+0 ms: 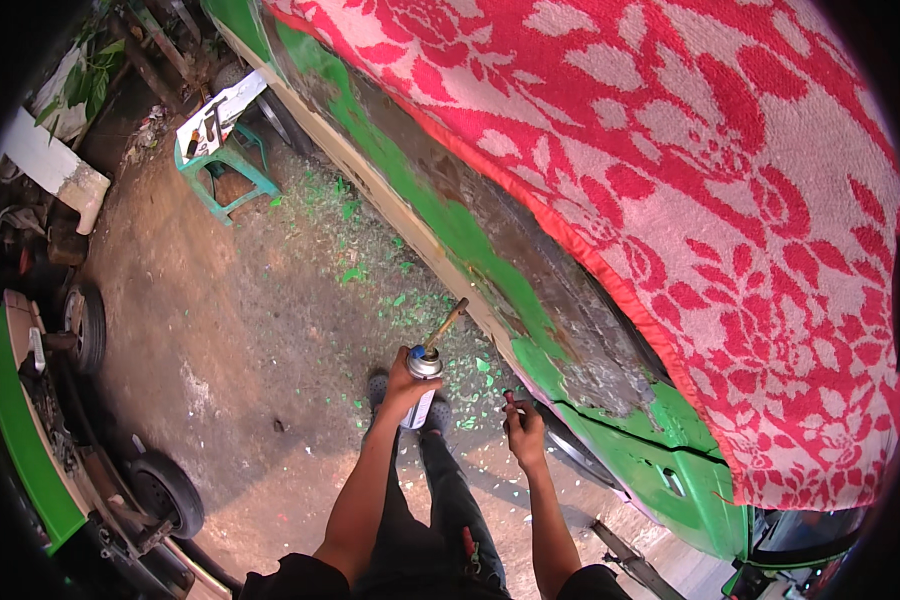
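My left hand (400, 385) is closed round a gas torch (427, 366). Its silver canister has a blue knob on top, and a brass-coloured nozzle slants up and right toward the car's side. No flame can be made out. My right hand (526, 440) is closed too, apart from the torch and close to the car; a small dark-red piece (510, 398) sticks up from its fingers, too small to name. Beside both hands stretches a car body (470, 245), with green paint, bare brownish-grey patches and a beige lower strip.
A red and pink floral blanket (660, 190) covers the car's upper part. Green paint flakes (395, 300) litter the ground. A teal stool (235, 180) at the far left carries a hammer (213, 117). Wheels (165, 493) and a green panel (25, 430) line the left side.
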### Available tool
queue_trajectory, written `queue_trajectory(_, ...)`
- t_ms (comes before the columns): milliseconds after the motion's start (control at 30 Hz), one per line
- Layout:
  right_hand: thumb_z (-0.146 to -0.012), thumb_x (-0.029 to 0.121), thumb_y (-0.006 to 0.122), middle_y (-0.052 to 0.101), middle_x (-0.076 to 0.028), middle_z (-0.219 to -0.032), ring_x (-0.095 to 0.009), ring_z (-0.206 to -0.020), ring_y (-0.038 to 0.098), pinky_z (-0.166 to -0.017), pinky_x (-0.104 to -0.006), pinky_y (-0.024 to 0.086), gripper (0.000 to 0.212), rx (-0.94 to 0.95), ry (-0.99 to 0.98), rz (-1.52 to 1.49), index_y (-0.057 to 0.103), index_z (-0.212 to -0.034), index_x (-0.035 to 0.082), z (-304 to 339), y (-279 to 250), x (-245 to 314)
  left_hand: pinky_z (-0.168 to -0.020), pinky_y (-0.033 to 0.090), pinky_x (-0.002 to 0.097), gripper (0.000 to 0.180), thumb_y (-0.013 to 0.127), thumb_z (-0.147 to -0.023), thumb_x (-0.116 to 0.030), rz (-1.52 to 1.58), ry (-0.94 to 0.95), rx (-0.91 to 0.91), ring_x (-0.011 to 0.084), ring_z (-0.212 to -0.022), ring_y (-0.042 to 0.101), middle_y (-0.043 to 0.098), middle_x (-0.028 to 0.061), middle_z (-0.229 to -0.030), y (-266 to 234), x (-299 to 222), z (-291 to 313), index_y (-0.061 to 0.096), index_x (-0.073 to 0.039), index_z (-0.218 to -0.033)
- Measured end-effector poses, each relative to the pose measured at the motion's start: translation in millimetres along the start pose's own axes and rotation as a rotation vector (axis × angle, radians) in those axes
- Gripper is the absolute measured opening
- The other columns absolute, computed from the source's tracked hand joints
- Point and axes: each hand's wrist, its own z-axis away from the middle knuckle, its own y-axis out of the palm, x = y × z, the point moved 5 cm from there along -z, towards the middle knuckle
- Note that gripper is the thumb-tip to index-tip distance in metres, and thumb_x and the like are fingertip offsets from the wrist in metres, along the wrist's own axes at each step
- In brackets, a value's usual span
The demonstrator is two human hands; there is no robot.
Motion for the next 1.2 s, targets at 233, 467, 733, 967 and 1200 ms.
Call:
queue_trajectory(233, -0.101, 0.032, 0.053, 0.042, 0.004, -0.056, -0.003, -0.043, 0.034, -0.038, -0.0233, 0.022, 0.031, 0.096, 0.186, -0.184, 0.061, -0.094, 0.003, -18, 10, 8, -0.072, 0.05, 0.0308, 0.056, 0.082, -0.061, 0.002, 0.055, -0.047, 0.023, 0.0135, -0.084, 0.061, 0.061, 0.003, -0.092, 4, 11, -8, 0.048, -0.007, -0.105)
queue_trajectory(467, -0.101, 0.036, 0.051, 0.038, 0.005, -0.053, -0.005, -0.038, 0.028, -0.034, -0.0226, 0.019, 0.028, 0.101, 0.268, -0.45, 0.057, -0.093, 0.01, -47, 30, 6, -0.072, 0.052, 0.0302, 0.057, 0.083, -0.062, 0.002, 0.127, -0.091, 0.014, 0.0133, -0.086, 0.062, 0.061, 0.0031, -0.093, -4, 15, 10, 0.048, -0.008, -0.105)
queue_trajectory(733, -0.099, 0.035, 0.054, 0.036, 0.005, -0.054, -0.005, -0.038, 0.026, -0.034, -0.0226, 0.019, 0.025, 0.16, 0.266, -0.598, 0.056, -0.09, 0.011, -93, 61, 14, -0.079, 0.053, 0.0357, 0.052, 0.082, -0.064, 0.005, 0.015, -0.148, -0.124, 0.018, -0.09, 0.065, 0.065, 0.0051, -0.096, -39, 3, 60, 0.056, -0.006, -0.107)
queue_trajectory(967, -0.097, 0.036, 0.058, 0.036, 0.005, -0.054, -0.005, -0.038, 0.026, -0.033, -0.0212, 0.019, 0.025, 0.128, 0.219, -0.71, 0.057, -0.09, 0.012, -78, 78, 8, -0.08, 0.055, 0.0377, 0.052, 0.074, -0.064, 0.011, 0.043, -0.067, -0.15, 0.0237, -0.087, 0.07, 0.068, 0.0115, -0.094, -74, 4, 86, 0.048, -0.006, -0.106)
queue_trajectory(1200, -0.098, 0.035, 0.057, 0.037, 0.005, -0.053, -0.004, -0.039, 0.029, -0.033, -0.0213, 0.02, 0.027, 0.082, 0.219, -0.73, 0.057, -0.087, 0.011, -70, 83, 3, -0.08, 0.055, 0.038, 0.056, 0.074, -0.063, 0.011, 0.078, -0.069, -0.165, 0.0246, -0.088, 0.07, 0.069, 0.012, -0.093, -73, -2, 86, 0.046, -0.006, -0.109)
